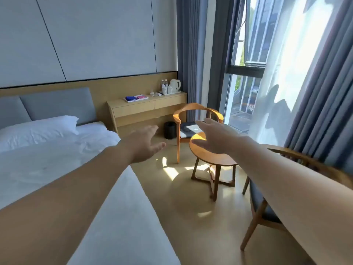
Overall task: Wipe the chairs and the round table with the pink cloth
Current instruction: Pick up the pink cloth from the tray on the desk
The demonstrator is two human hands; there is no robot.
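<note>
A round wooden table (pixel 215 159) stands on the floor by the window. Behind it is a wooden armchair (pixel 180 119) with a dark seat pad. A second wooden chair (pixel 259 211) stands at the near right, partly hidden by my right arm. A pink cloth (pixel 141 96) lies folded on the far desk beside a blue one (pixel 130 98). My left hand (pixel 145 145) is stretched forward, open and empty, over the floor beside the bed. My right hand (pixel 214 136) reaches out open and empty above the table's top.
A bed (pixel 47 159) with white sheets and a pillow fills the left. The wooden desk (pixel 149 108) holds a kettle (pixel 175 85), bottles and cups. A black bin (pixel 170 130) stands under it. Grey curtains (pixel 324 111) and a tall window line the right.
</note>
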